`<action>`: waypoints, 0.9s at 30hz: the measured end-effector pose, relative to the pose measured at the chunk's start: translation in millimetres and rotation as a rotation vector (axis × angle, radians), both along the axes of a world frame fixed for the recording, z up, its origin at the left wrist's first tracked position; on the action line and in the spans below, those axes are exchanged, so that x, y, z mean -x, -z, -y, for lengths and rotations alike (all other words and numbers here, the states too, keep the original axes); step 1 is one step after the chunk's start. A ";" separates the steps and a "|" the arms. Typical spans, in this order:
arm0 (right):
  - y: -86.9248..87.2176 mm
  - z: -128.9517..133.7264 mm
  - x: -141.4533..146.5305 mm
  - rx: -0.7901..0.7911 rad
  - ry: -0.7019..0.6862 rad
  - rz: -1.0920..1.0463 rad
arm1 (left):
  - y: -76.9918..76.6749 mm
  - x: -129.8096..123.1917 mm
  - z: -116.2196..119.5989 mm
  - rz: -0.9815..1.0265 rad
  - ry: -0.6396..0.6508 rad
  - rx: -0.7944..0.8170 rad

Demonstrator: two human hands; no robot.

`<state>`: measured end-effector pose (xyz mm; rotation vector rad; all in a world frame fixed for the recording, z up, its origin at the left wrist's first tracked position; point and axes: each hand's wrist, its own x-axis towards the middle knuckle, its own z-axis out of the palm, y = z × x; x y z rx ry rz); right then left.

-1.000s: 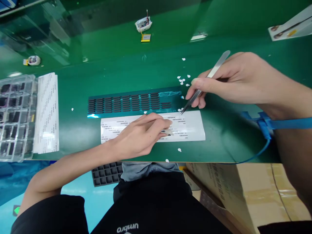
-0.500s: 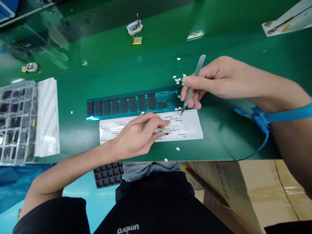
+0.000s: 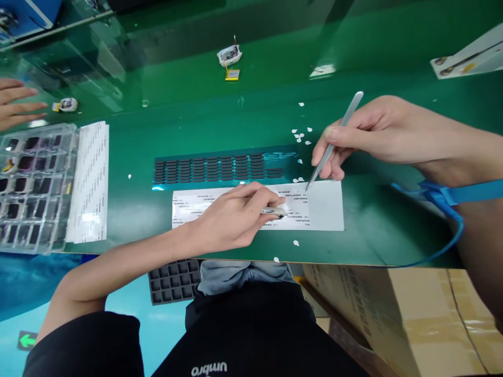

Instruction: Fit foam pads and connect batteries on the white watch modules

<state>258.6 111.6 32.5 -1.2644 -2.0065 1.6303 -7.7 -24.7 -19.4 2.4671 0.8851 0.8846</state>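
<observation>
Tweezers (image 3: 335,137) are pinched in my right hand (image 3: 353,137), their tip pointing down at the upper right part of a white printed adhesive sheet (image 3: 324,207). Whether the tip grips anything is too small to tell. My left hand (image 3: 245,214) rests over the middle of that sheet, its fingers closed on a small pale flat part (image 3: 274,211) whose kind I cannot make out. Just beyond the sheet lies a teal film strip (image 3: 293,165) bearing rows of small dark pieces (image 3: 212,167). Several small white tabs (image 3: 299,137) are scattered near my right hand.
At left stand a clear compartment tray (image 3: 33,188) and more printed sheets (image 3: 89,183). Another person's hand (image 3: 19,104) is beside a small white device (image 3: 68,104). A second device (image 3: 230,55) with a battery (image 3: 232,75) lies at the back. A blue wrist strap (image 3: 463,192) trails its cord on the table.
The view has shifted, so the table things appear farther right. The tweezers stay near the sheet's upper right part. Another person's hand has come into view at the left.
</observation>
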 end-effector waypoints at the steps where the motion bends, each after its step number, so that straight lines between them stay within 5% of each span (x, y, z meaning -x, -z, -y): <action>1: 0.2 -0.3 0.2 0.007 0.025 0.032 | -0.3 0.1 0.3 -0.015 -0.001 -0.010; 4: -0.3 0.1 0.9 0.020 0.065 0.088 | -1.3 0.7 0.6 -0.060 0.001 -0.046; 16: -1.1 -2.1 -0.1 0.028 -0.138 -0.077 | -3.4 1.1 1.3 -0.089 0.011 0.017; 21: 0.7 -5.7 -7.7 -0.069 -0.016 -0.121 | -1.8 2.0 0.3 -0.066 -0.009 0.008; 27: 10.8 2.9 2.8 -0.432 0.239 -0.244 | -5.3 2.2 -1.3 0.036 0.057 -0.059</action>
